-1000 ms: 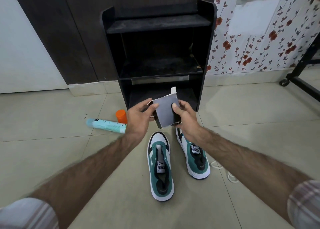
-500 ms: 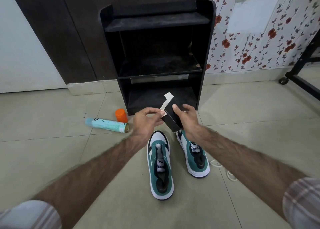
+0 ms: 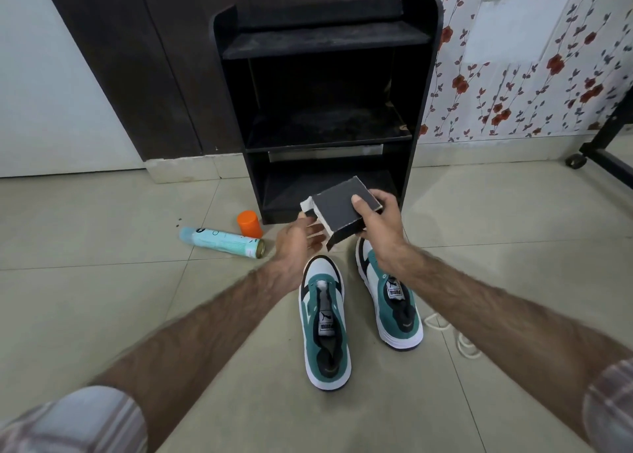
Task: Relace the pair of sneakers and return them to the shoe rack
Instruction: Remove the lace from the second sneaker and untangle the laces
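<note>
Two sneakers stood side by side on the tiled floor, toes pointing toward the rack, both white, teal and black, and both without laces in their eyelets. The left sneaker lay nearer the camera; the right sneaker sat a little farther forward, its toe hidden under the right hand. A loose white lace lay curled on the tiles just beside the right sneaker; whether it was one lace or two could not be told.

Above the toes, the right hand gripped one small dark box, thumb on its top face and fingers wrapped underneath, the box tilted with a pale flap open at its left end. The left hand was beneath that end, palm up and fingers relaxed, its fingertips touching or nearly touching the flap.

Just behind the hands stood one black shoe rack with three shelves, all bare. To the left of the rack, one pale teal spray can lay on its side, and one orange cap stood upright near it. At the far right edge, a black frame on one visible caster wheel stood by the flowered wall.
</note>
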